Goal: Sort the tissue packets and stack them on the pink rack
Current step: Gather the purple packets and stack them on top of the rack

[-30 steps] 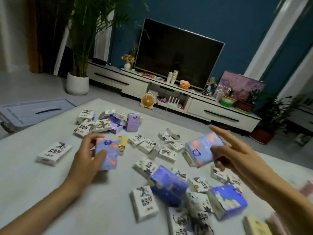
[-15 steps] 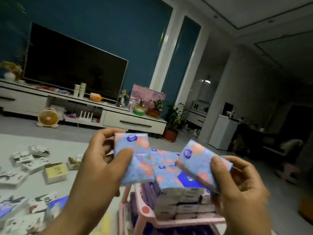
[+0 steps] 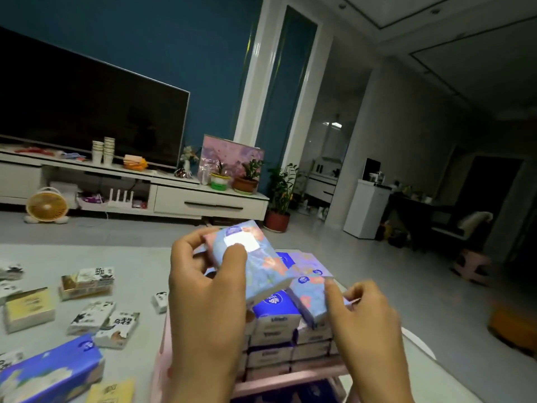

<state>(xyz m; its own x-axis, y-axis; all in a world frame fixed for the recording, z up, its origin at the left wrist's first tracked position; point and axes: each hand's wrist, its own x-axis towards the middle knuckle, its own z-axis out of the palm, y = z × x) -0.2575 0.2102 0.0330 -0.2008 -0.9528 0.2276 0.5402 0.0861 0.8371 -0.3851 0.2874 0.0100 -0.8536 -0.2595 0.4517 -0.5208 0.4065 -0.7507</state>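
Partway done. The pink rack [image 3: 290,376] carries a stack [image 3: 273,330] several layers deep. Left hand [image 3: 206,292] grips a floral packet [image 3: 255,257] just above it. Right hand [image 3: 366,321] curls at a second floral packet [image 3: 311,298] on the stack top, grip unclear. Many loose packets [image 3: 90,315] remain on the surface [image 3: 139,266] — unsorted.

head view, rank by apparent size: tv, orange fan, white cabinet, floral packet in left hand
1. tv
2. floral packet, inflated by nearness to camera
3. white cabinet
4. orange fan, only slightly smaller
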